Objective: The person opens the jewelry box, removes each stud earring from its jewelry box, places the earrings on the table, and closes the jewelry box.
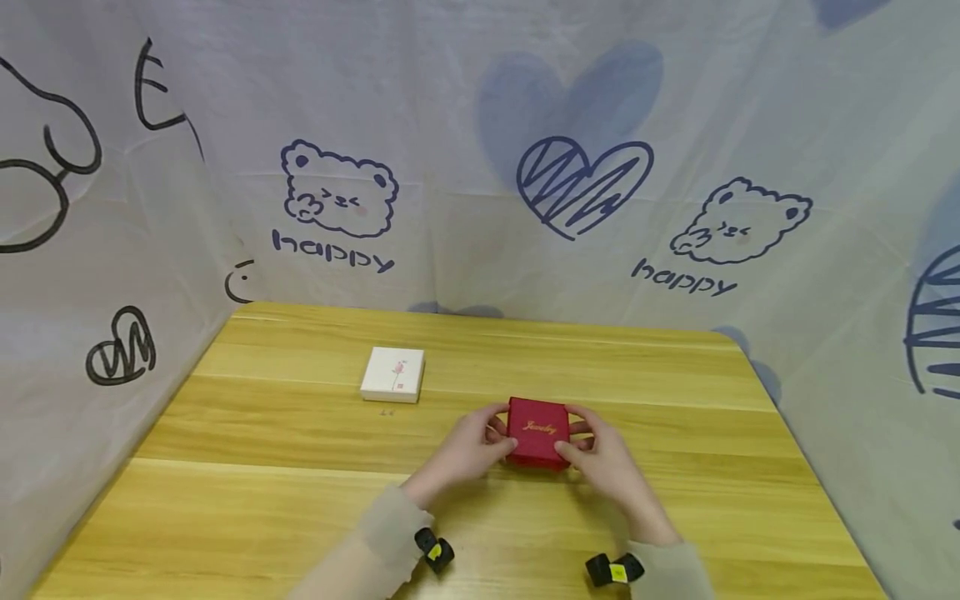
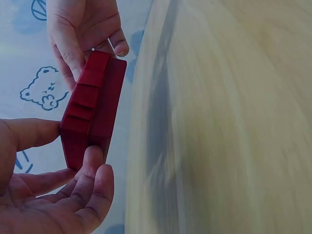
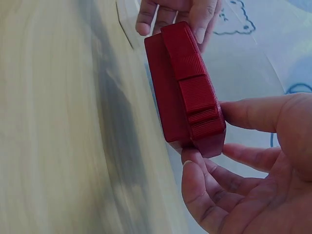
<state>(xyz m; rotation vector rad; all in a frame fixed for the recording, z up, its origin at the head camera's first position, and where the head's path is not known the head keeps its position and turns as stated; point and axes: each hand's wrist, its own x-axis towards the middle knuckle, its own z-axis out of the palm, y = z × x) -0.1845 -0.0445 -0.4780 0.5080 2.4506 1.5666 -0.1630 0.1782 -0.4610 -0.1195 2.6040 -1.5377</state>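
A red jewelry box (image 1: pixel 537 431) with gold lettering on its lid is held between both hands, raised above the wooden table. A ribbon bow (image 3: pixel 192 90) runs along its near side, and its lid is closed. My left hand (image 1: pixel 471 446) grips the box's left end, thumb on the near corner and fingers at the side and underneath. The right hand (image 1: pixel 606 458) grips the opposite end in the same way, its thumb (image 3: pixel 253 113) at the top edge. In the left wrist view, a shadow of box and hands falls on the wood.
A flat white box (image 1: pixel 393 374) with a pink flower print lies on the wooden table (image 1: pixel 300 508), left of and beyond the red one. White cloth (image 1: pixel 457 250) with bear and heart drawings hangs behind the table and along its sides.
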